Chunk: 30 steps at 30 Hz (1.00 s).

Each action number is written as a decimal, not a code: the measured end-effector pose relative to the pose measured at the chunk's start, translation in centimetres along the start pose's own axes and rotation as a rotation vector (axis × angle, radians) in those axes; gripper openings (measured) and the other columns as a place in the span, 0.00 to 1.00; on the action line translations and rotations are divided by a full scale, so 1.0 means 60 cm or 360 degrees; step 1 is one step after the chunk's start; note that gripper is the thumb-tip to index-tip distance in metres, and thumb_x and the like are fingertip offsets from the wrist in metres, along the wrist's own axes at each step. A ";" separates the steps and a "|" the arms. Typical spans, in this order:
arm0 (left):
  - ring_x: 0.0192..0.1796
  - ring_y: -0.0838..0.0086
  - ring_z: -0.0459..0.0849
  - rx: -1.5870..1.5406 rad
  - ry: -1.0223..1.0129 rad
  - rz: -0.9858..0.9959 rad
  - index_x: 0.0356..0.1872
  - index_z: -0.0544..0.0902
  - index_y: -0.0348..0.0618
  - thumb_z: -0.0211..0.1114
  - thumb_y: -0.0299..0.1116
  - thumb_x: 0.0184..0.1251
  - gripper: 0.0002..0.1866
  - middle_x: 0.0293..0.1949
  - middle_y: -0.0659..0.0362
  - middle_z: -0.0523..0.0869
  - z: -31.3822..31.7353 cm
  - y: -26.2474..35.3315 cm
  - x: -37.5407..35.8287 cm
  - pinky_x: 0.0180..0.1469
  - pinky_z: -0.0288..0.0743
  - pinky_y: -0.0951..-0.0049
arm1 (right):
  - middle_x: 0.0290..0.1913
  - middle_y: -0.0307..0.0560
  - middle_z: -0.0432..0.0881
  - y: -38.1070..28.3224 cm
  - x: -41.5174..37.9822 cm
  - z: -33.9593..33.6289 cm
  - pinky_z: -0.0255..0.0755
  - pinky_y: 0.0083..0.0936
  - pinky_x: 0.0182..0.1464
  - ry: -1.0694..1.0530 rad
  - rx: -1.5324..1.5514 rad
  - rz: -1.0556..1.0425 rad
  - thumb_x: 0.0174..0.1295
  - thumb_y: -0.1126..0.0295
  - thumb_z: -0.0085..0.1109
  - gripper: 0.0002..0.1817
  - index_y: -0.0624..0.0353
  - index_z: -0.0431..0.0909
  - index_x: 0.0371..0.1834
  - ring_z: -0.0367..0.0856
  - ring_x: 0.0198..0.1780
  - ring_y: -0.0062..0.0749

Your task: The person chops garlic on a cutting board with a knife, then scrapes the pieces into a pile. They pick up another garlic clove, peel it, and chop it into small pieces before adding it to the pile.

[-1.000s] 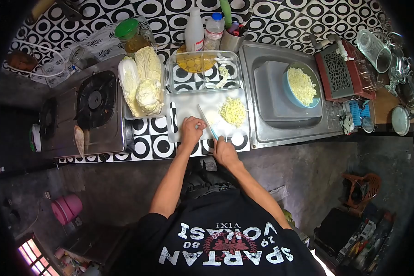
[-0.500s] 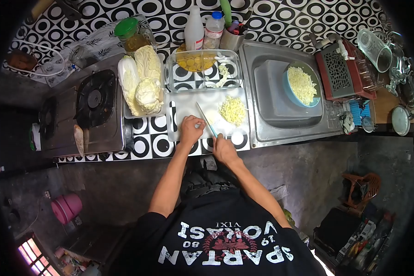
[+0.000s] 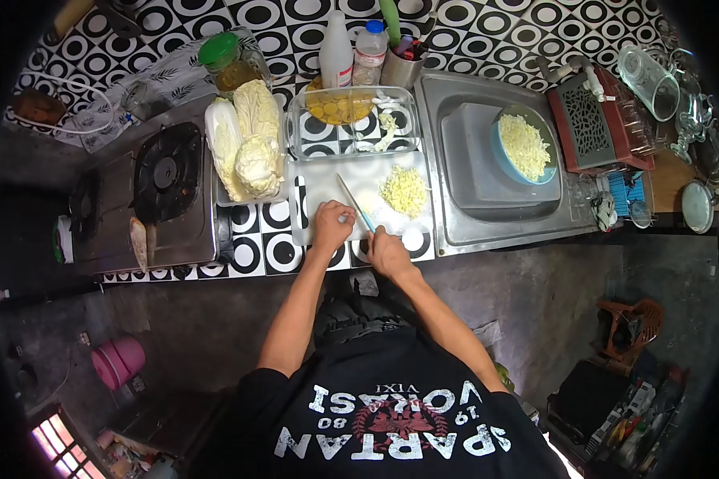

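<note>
My right hand (image 3: 388,254) is wrapped round the light-blue handle of a knife (image 3: 353,199), whose blade slants up and left over a translucent white cutting board (image 3: 315,188). To the left of the blade, my left hand (image 3: 333,225) rests at the board's front part with its fingers curled together. Whatever those fingers hold, if anything, is too small to make out. A heap of finely chopped pale-yellow cabbage (image 3: 404,191) lies on the board to the right of the knife.
Behind the board stands a divided glass dish (image 3: 295,140) with scraps. Whole napa cabbages (image 3: 252,144) lie left, beside a gas stove (image 3: 168,172). On the right, a blue bowl (image 3: 503,164) of chopped cabbage sits over the sink (image 3: 447,227). Bottles (image 3: 337,52) stand at the back.
The knife has shifted slightly left, its tip now a little farther from me. My right hand has moved a little left with it. My left hand has stayed nearly still.
</note>
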State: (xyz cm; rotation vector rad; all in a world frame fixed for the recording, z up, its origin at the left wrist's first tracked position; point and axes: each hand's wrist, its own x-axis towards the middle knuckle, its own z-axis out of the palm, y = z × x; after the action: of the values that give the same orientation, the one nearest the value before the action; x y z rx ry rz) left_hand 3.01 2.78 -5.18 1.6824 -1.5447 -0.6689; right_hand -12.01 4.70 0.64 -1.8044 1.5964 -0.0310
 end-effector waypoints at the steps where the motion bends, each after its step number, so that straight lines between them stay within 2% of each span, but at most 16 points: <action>1: 0.34 0.64 0.78 0.0010 -0.0008 -0.0008 0.26 0.86 0.45 0.67 0.26 0.45 0.04 0.28 0.58 0.83 0.000 -0.001 -0.001 0.41 0.72 0.67 | 0.30 0.72 0.78 0.003 -0.006 0.004 0.72 0.52 0.42 -0.0006 -0.0002 0.0000 0.68 0.60 0.40 0.18 0.69 0.68 0.37 0.79 0.37 0.66; 5: 0.35 0.64 0.78 0.0001 -0.0013 -0.0023 0.26 0.86 0.44 0.67 0.26 0.45 0.05 0.28 0.58 0.83 -0.001 0.000 0.000 0.41 0.73 0.68 | 0.28 0.72 0.78 0.014 -0.016 0.027 0.72 0.53 0.39 0.0063 0.0069 0.0018 0.68 0.60 0.40 0.18 0.69 0.67 0.37 0.79 0.34 0.67; 17: 0.35 0.65 0.78 0.0051 -0.0015 -0.0051 0.25 0.86 0.45 0.68 0.28 0.45 0.04 0.28 0.58 0.83 -0.002 0.004 -0.002 0.41 0.73 0.67 | 0.29 0.73 0.78 0.002 -0.005 0.014 0.71 0.54 0.41 0.0019 0.0107 0.0004 0.67 0.61 0.40 0.18 0.70 0.68 0.37 0.78 0.36 0.68; 22: 0.35 0.63 0.78 0.0056 -0.0013 -0.0013 0.24 0.86 0.45 0.68 0.28 0.45 0.03 0.28 0.58 0.83 -0.003 0.002 -0.001 0.40 0.72 0.67 | 0.29 0.74 0.77 0.005 -0.012 0.034 0.71 0.54 0.41 0.0031 0.0172 0.0101 0.68 0.59 0.40 0.19 0.69 0.68 0.37 0.77 0.37 0.70; 26: 0.35 0.63 0.78 0.0055 0.0021 0.0044 0.24 0.86 0.44 0.68 0.28 0.45 0.03 0.28 0.58 0.83 0.005 -0.006 0.001 0.41 0.72 0.66 | 0.30 0.75 0.77 0.002 0.012 0.026 0.70 0.54 0.43 0.0026 0.0140 0.0053 0.68 0.59 0.39 0.20 0.70 0.68 0.38 0.77 0.38 0.69; 30: 0.34 0.61 0.78 0.0099 0.0005 -0.0004 0.29 0.85 0.42 0.67 0.29 0.45 0.08 0.28 0.56 0.82 0.002 0.005 -0.003 0.41 0.72 0.65 | 0.30 0.76 0.76 0.018 -0.003 -0.003 0.69 0.53 0.43 -0.0001 0.0298 -0.0039 0.68 0.59 0.39 0.20 0.71 0.69 0.39 0.75 0.38 0.71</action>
State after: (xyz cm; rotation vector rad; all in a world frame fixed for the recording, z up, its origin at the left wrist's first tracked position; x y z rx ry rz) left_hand 2.72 2.95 -5.03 1.7311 -1.5759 -0.6248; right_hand -13.09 4.79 0.30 -1.6784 1.5180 -0.1855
